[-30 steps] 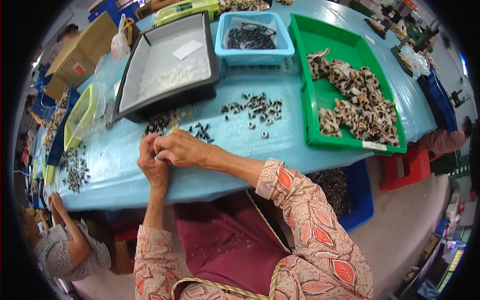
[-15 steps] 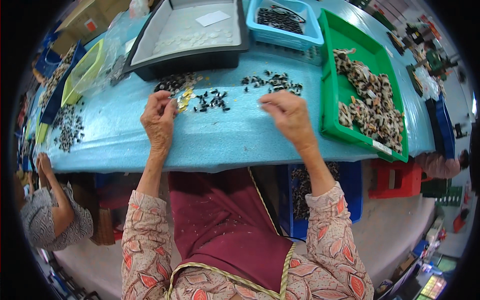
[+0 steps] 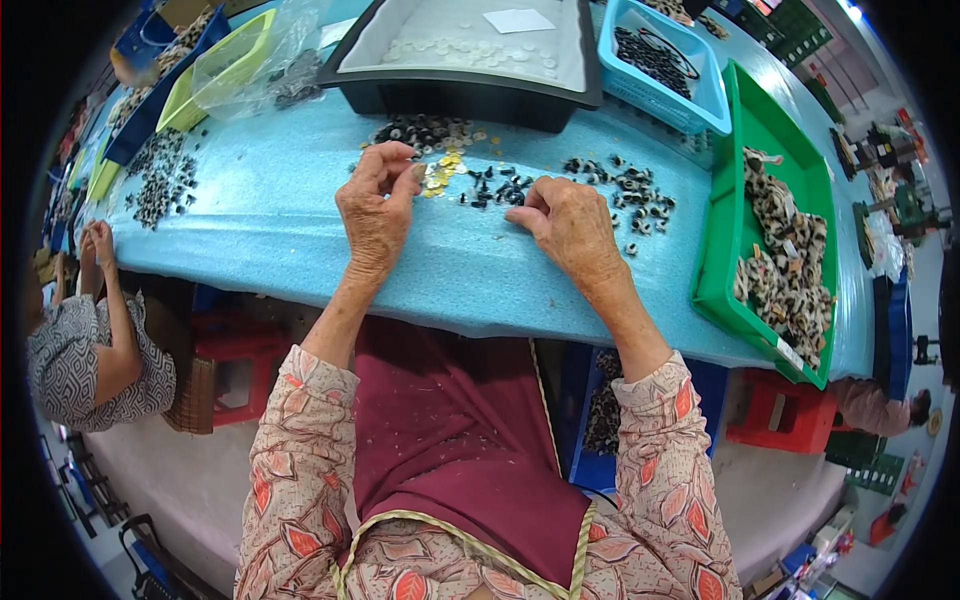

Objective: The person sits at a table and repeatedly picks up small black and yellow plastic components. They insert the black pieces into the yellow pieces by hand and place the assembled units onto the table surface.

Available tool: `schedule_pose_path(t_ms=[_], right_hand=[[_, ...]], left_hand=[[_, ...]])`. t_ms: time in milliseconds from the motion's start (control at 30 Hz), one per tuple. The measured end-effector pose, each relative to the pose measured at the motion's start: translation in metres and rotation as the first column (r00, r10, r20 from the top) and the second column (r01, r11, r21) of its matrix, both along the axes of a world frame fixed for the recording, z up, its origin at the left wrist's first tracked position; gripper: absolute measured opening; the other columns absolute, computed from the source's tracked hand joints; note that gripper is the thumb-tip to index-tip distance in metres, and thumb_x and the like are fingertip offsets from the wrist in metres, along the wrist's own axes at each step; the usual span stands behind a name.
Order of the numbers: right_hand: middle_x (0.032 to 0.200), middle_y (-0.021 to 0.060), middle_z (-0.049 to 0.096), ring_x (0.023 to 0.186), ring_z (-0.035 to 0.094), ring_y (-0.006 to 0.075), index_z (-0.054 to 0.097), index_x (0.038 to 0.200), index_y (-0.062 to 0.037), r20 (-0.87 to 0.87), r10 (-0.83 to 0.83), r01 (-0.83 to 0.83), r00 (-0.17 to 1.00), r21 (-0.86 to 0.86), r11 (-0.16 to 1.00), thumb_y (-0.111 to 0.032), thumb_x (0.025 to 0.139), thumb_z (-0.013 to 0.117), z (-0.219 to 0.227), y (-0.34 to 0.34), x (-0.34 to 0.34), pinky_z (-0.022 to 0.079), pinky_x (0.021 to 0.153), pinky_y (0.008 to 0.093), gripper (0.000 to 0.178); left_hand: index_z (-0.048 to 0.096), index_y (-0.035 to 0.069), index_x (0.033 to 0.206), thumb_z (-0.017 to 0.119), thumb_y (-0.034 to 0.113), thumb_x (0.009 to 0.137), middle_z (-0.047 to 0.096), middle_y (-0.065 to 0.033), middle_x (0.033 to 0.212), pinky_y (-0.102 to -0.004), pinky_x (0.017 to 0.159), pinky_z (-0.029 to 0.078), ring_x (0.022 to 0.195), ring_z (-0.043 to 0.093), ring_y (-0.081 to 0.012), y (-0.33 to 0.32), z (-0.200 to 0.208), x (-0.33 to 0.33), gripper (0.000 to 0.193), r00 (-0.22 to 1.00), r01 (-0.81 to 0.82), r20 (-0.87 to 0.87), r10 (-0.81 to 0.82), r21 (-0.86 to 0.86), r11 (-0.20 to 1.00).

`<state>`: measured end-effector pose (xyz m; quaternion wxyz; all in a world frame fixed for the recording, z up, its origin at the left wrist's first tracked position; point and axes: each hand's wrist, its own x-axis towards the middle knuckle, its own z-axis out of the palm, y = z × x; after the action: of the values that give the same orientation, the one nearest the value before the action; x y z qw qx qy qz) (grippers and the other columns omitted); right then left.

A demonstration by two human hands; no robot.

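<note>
My left hand [image 3: 378, 210] is closed, thumb and fingers curled together beside small flat yellow discs [image 3: 441, 174]. Whatever may be between its fingertips is too small or hidden to name. Behind that hand lies a heap of small black and white pieces [image 3: 425, 131]. My right hand [image 3: 574, 222] pinches with thumb and forefinger at the right edge of a cluster of small shiny black pieces [image 3: 490, 188]; its fingers hide what they grip, if anything. A scattered group of small black-and-white pieces [image 3: 640, 195] sits to the right of this hand.
At the back stands a black tray [image 3: 460, 102] holding translucent discs and a white card. Right of it are a light-blue basket [image 3: 668, 98] of black pieces and a green crate [image 3: 712, 250] with spotted plush pieces. Farther left, more dark pieces [image 3: 163, 175] lie near another person [image 3: 100, 345].
The whole view has shifted, so the table's things appear farther right. My right hand has moved left, from near the right-hand group to the shiny black cluster. My left hand stays by the yellow discs.
</note>
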<state>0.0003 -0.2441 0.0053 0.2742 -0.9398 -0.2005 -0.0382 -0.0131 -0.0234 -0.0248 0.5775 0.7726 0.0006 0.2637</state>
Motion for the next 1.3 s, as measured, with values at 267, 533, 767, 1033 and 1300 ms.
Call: schedule_pose_path(t_ms=[267, 533, 767, 1033, 1300], right_hand=[[0.077, 0.0152, 0.063, 0.075, 0.063, 0.0323, 0.066, 0.079, -0.0027, 0.027, 0.088, -0.090, 0.996, 0.064, 0.994, -0.009, 0.077, 0.068, 0.005, -0.012, -0.005, 0.049, 0.070, 0.0417, 0.007], [0.069, 0.0016, 0.065, 0.059, 0.058, 0.0066, 0.070, 0.090, -0.0009, -0.343, 0.242, 0.040, 0.908, 0.644, 0.764, -0.006, 0.081, 0.067, 0.023, 0.015, 0.027, 0.049, 0.055, 0.0215, 0.010], [0.074, 0.0030, 0.065, 0.061, 0.058, 0.0061, 0.069, 0.091, 0.0000, -0.320, 0.300, 0.046, 0.899, 0.750, 0.660, -0.005, 0.084, 0.065, 0.028, 0.048, 0.046, 0.050, 0.054, 0.0199, 0.009], [0.070, 0.0010, 0.064, 0.061, 0.057, 0.0052, 0.069, 0.089, -0.0011, -0.355, 0.259, 0.114, 0.898, 0.757, 0.643, -0.006, 0.084, 0.066, 0.011, 0.043, 0.055, 0.049, 0.053, 0.0194, 0.008], [0.069, 0.0023, 0.064, 0.059, 0.057, 0.0048, 0.069, 0.091, -0.0009, -0.403, 0.292, 0.126, 0.867, 0.746, 0.654, -0.006, 0.084, 0.067, 0.009, 0.043, 0.051, 0.048, 0.052, 0.0189, 0.009]], left_hand=[[0.068, 0.007, 0.081, 0.072, 0.003, 0.075, 0.065, -0.0008, 0.077, -0.0262, 0.062, 0.046, 0.068, 0.057, -0.0107, 0.009, 0.010, -0.002, 0.008, 0.976, -0.206, -0.071, 0.208, 0.035, 0.978], [0.068, 0.007, 0.079, 0.073, 0.000, 0.066, 0.063, -0.0023, 0.078, -0.0329, 0.070, 0.044, 0.077, 0.053, -0.0205, 0.018, 0.027, -0.012, 0.016, 1.000, -0.001, -0.026, 0.017, 0.536, 0.844], [0.068, 0.007, 0.079, 0.075, 0.004, 0.065, 0.061, -0.0035, 0.077, -0.0341, 0.071, 0.044, 0.076, 0.053, -0.0226, 0.008, 0.025, 0.001, 0.016, 0.999, 0.039, -0.031, -0.025, 0.638, 0.769], [0.068, 0.005, 0.080, 0.073, 0.003, 0.071, 0.061, -0.0028, 0.075, -0.0299, 0.069, 0.043, 0.075, 0.054, -0.0154, 0.019, 0.021, 0.001, 0.011, 0.982, 0.126, -0.181, -0.062, 0.371, 0.920], [0.066, 0.002, 0.088, 0.066, 0.013, 0.085, 0.058, 0.0021, 0.075, -0.0206, 0.064, 0.037, 0.069, 0.046, -0.0067, 0.026, 0.033, 0.000, 0.011, 0.829, 0.144, -0.411, -0.378, -0.497, 0.856]])
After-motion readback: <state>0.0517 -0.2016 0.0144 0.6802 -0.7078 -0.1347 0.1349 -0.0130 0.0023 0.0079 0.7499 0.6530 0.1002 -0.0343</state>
